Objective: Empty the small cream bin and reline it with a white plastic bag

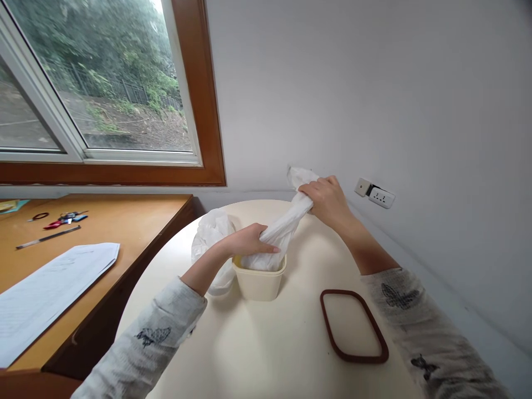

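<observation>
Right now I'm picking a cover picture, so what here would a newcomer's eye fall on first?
Probably the twisted white plastic, which runs from the right hand down through the left hand into the cream container on the round table. Next, the rounded brown rim lying on the table at the lower right, then the large window at the upper left.

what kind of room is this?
Probably a home or small office room: a wooden desk with papers and keys, a round table, and a window onto trees.
</observation>
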The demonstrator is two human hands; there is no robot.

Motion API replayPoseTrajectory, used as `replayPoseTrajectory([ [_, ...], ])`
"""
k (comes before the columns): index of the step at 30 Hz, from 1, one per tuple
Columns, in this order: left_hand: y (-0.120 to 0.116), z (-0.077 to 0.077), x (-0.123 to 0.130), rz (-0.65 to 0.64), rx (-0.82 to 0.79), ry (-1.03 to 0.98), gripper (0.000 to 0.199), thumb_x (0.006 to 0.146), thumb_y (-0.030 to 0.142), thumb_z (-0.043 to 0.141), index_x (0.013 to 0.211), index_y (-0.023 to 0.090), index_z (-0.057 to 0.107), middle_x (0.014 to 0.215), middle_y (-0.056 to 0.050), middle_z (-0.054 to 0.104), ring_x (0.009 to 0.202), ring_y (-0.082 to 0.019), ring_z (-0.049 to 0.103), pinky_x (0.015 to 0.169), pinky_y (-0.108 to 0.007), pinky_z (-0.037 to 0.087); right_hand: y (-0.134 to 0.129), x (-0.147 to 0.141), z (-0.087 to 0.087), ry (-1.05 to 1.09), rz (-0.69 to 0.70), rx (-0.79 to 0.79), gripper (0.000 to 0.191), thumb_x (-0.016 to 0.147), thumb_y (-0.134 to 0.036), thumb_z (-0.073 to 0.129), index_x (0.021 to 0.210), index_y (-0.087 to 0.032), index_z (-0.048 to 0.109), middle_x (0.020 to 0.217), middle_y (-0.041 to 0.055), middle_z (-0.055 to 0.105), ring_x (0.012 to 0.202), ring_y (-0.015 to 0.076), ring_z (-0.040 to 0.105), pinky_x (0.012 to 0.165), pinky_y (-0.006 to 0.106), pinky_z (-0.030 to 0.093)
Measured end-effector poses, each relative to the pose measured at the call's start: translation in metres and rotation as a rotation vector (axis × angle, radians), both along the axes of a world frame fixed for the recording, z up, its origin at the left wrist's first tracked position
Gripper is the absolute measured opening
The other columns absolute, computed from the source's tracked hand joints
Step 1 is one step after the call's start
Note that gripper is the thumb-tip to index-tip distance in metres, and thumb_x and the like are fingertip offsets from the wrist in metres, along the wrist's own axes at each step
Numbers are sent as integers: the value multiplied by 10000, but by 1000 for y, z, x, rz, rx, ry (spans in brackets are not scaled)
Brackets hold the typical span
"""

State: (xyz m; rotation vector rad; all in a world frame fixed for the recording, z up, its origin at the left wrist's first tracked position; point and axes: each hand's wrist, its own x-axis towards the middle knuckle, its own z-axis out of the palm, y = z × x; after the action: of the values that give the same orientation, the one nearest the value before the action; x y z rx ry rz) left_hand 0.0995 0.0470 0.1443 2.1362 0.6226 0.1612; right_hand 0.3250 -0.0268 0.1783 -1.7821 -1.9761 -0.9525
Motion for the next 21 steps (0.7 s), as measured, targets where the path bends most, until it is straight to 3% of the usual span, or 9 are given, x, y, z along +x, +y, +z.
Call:
replayPoseTrajectory([
  [4,0,1,-4,-15,-148,-24,239,642,405,625,692,171,620,702,-18,634,688,-202,581,581,-261,435,-1,8,-5,25,-15,167,298,735,-76,462,972,-195,596,807,66,582,811,222,463,793,360,249],
  [8,0,-5,-5,25,-351,-146,145,612,291,621,709,184,631,740,-13,642,727,-193,581,622,-260,455,2,2,-2,74,25,256,282,718,-76,483,945,-205,592,971,82,567,925,236,469,847,391,236],
  [13,2,-15,-3,33,-747,-349,295,570,186,539,852,143,611,784,-52,658,755,-208,601,671,-308,470,5,-1,5,75,79,268,345,729,-33,443,986,-221,575,1031,74,562,963,219,474,869,394,233],
  [15,3,-15,-5,49,-756,-408,308,598,206,563,894,126,591,786,-63,654,744,-205,605,676,-317,472,5,7,2,83,54,261,375,717,-14,441,1000,-222,574,1027,74,564,967,220,475,867,394,236],
  [18,4,-9,-8,35,-619,-418,407,631,265,642,1004,132,553,864,-72,650,777,-201,606,700,-316,479,4,25,-9,112,-16,211,362,718,-25,460,1007,-204,586,1012,84,569,966,227,481,873,402,240],
  [21,2,-1,-9,52,-412,-364,566,615,298,683,1135,172,498,1003,-73,626,890,-222,590,725,-313,485,0,39,-17,169,-107,-9,332,733,-96,515,1039,-198,595,1067,102,562,1031,249,472,918,441,224],
])
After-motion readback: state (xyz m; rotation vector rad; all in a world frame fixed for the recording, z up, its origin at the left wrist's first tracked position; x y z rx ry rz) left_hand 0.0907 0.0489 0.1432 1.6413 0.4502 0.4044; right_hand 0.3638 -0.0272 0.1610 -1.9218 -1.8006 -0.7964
